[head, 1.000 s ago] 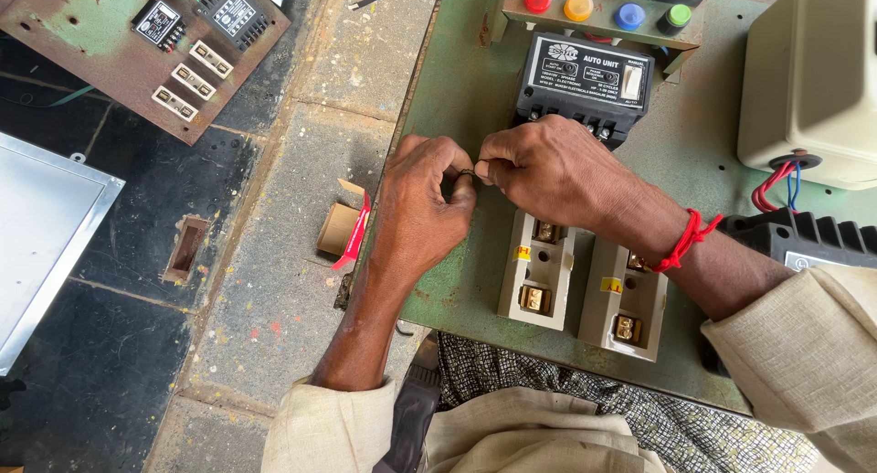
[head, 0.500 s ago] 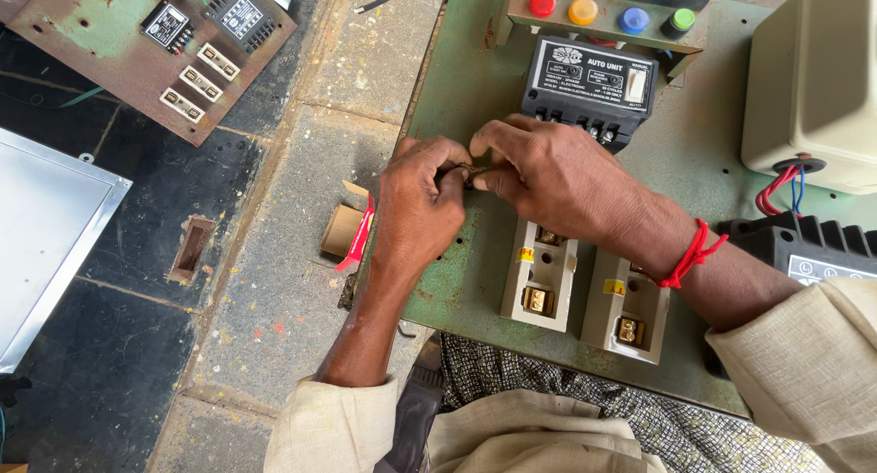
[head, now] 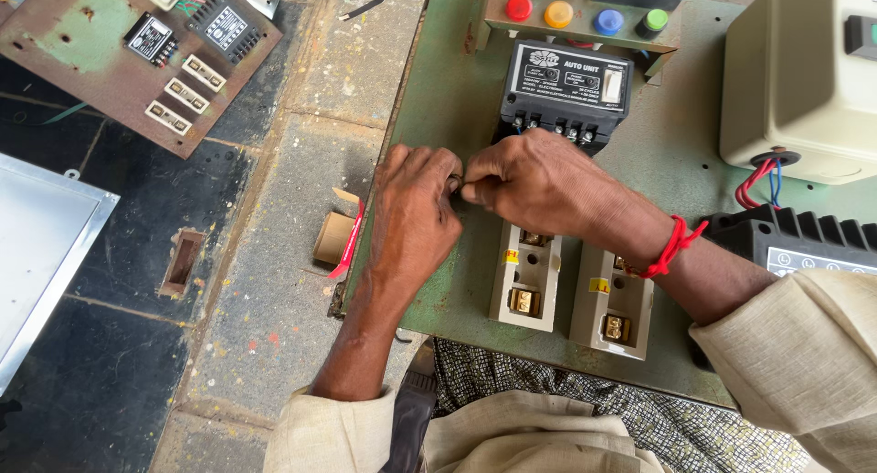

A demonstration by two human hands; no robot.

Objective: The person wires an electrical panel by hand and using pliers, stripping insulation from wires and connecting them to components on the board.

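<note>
My left hand point(head: 416, 208) and my right hand point(head: 539, 185) meet fingertip to fingertip over the green metal panel point(head: 452, 80). Both pinch a small dark piece point(head: 454, 182) between them; most of it is hidden and I cannot tell what it is. The hands sit just below a black control unit point(head: 566, 85) with a row of screw terminals. Two beige fuse holders point(head: 525, 286) point(head: 612, 308) are mounted under my right hand. A red thread point(head: 671, 247) circles my right wrist.
Red, yellow, blue and green push buttons point(head: 585, 14) line the panel's top. A beige box point(head: 804, 71) with red and blue wires point(head: 758, 176) and a black finned unit point(head: 804, 240) stand at right. On the floor lie a cardboard roll point(head: 333, 238), a rusty component board point(head: 82, 34) and a metal sheet point(head: 36, 244).
Both hands stay joined at the same spot on the panel. The fingers shift slightly around the small piece, and the view has moved a little.
</note>
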